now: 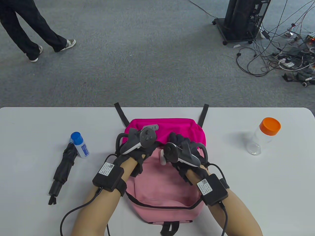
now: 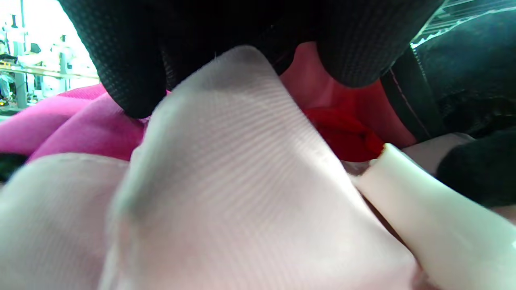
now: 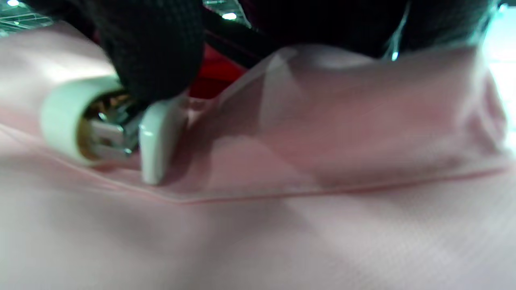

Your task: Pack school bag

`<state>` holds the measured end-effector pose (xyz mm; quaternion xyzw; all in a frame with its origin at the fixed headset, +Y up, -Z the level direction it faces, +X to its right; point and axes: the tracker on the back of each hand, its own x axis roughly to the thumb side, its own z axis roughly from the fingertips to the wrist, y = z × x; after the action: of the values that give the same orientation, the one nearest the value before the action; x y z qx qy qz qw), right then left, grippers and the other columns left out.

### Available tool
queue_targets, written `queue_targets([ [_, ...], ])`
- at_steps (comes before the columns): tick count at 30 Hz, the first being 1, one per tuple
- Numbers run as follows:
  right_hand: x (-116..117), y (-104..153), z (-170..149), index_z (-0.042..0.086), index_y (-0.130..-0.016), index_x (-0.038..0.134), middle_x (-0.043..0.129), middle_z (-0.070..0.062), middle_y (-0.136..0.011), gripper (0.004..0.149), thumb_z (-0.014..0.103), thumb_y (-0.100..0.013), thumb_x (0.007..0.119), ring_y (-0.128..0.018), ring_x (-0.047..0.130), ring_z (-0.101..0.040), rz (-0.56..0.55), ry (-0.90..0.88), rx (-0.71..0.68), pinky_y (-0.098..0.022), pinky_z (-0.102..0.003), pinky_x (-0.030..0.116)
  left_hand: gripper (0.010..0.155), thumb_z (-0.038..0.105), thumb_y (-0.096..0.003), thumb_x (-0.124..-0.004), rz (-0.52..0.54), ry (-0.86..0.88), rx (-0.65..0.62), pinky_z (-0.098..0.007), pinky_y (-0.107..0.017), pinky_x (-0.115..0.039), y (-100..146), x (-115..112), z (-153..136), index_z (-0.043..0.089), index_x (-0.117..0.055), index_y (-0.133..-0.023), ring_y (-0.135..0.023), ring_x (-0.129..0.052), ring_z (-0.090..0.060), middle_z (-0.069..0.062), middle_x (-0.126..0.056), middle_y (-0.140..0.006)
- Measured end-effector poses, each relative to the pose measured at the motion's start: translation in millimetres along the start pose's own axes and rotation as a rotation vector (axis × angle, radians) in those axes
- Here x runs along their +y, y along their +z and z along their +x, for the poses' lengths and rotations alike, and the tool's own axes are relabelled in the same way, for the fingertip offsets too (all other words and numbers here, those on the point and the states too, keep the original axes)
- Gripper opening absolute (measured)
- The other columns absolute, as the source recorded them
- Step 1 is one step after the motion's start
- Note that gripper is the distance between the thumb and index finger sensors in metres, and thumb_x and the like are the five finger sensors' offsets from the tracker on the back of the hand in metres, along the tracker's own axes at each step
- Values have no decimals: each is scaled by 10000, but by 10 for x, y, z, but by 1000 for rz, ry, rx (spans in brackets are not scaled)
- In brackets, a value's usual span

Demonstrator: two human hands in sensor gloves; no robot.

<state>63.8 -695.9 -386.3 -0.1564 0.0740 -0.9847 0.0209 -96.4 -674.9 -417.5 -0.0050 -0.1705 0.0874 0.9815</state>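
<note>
A pink school bag (image 1: 162, 189) lies flat in the middle of the table, its darker pink top toward the far edge. My left hand (image 1: 141, 151) pinches the pale pink edge of the bag's opening; in the left wrist view the fabric (image 2: 225, 169) is lifted between my black fingertips (image 2: 133, 72). My right hand (image 1: 178, 148) grips a white stapler (image 1: 162, 157) at the opening. In the right wrist view the stapler (image 3: 100, 125) lies against the pale pink fabric (image 3: 322, 161) under my fingers (image 3: 157, 52). The red lining (image 2: 342, 137) shows inside.
A folded black umbrella (image 1: 61, 172) and a small bottle with a blue cap (image 1: 80, 145) lie left of the bag. A clear jar with an orange lid (image 1: 264, 136) stands at the right. Beyond the table a person's legs (image 1: 29, 32) and floor cables (image 1: 283, 54).
</note>
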Motion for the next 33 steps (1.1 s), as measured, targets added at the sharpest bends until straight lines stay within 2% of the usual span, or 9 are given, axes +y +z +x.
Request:
queue_targets([
  [7,47,-115,38,-57,-1107,464,652,-362,-1059,910,493,-475,820,-907,761,-592,17,43,43,-608,-765,695,563,455,-476,-823,-9,-8,-29,-609,-648,-855,51,-53,15,200,-877,-975,-998,-808,-533,-173,-859,-1080],
  [11,65,-112,55,-62,-1106,464,639,-379,-1060,895,493,-490,800,-909,746,-608,27,44,52,-605,-772,685,1005,673,-304,-891,-206,-76,-66,-687,-729,-718,74,-232,68,172,-642,-1139,-1108,-593,-581,-205,-637,-1223],
  [12,67,-109,56,-65,-1103,472,643,-381,-1057,883,488,-494,794,-906,748,-609,24,47,54,-602,-771,686,1084,708,-265,-894,-228,-124,-70,-690,-737,-710,81,-269,95,159,-609,-1155,-1116,-573,-589,-211,-606,-1235],
  [13,87,-86,23,-51,-1106,480,643,-370,-1063,874,497,-499,789,-913,744,-601,33,26,71,-608,-764,683,1110,725,-248,-904,-180,-148,-82,-696,-728,-722,89,-280,109,142,-630,-1152,-1106,-600,-600,-225,-635,-1225],
  [17,98,-70,-16,-47,-1085,542,672,-373,-1045,815,465,-500,784,-894,764,-604,16,5,64,-597,-766,690,1064,767,-296,-869,-140,-232,-24,-647,-719,-780,67,-351,174,153,-650,-1136,-1078,-697,-560,-195,-717,-1183],
  [19,99,-56,-35,-6,-1067,613,701,-350,-1038,760,454,-488,785,-897,787,-573,18,-24,29,-599,-755,706,986,765,-372,-835,-123,-268,-10,-628,-710,-805,55,-362,199,158,-662,-1129,-1067,-733,-544,-187,-743,-1168],
  [24,134,-99,-120,41,-1000,733,815,-277,-969,588,324,-492,817,-861,860,-508,64,-116,31,-598,-728,742,863,720,-445,-786,-59,-239,79,-577,-702,-821,11,-340,174,174,-694,-1108,-1056,-803,-463,-136,-818,-1134],
  [28,141,-129,-118,43,-966,752,853,-236,-921,669,401,-424,911,-851,869,-489,88,-140,14,-609,-732,735,675,584,-434,-876,114,-260,164,-543,-637,-866,-43,-281,156,194,-843,-983,-910,-981,-398,-99,-993,-969],
  [33,135,-196,-80,61,-890,805,909,-204,-835,680,508,-389,913,-775,927,-454,52,-85,43,-594,-729,753,524,484,-395,-959,120,-330,195,-520,-615,-881,-106,-245,155,256,-901,-863,-777,-1053,-320,-35,-1054,-845],
])
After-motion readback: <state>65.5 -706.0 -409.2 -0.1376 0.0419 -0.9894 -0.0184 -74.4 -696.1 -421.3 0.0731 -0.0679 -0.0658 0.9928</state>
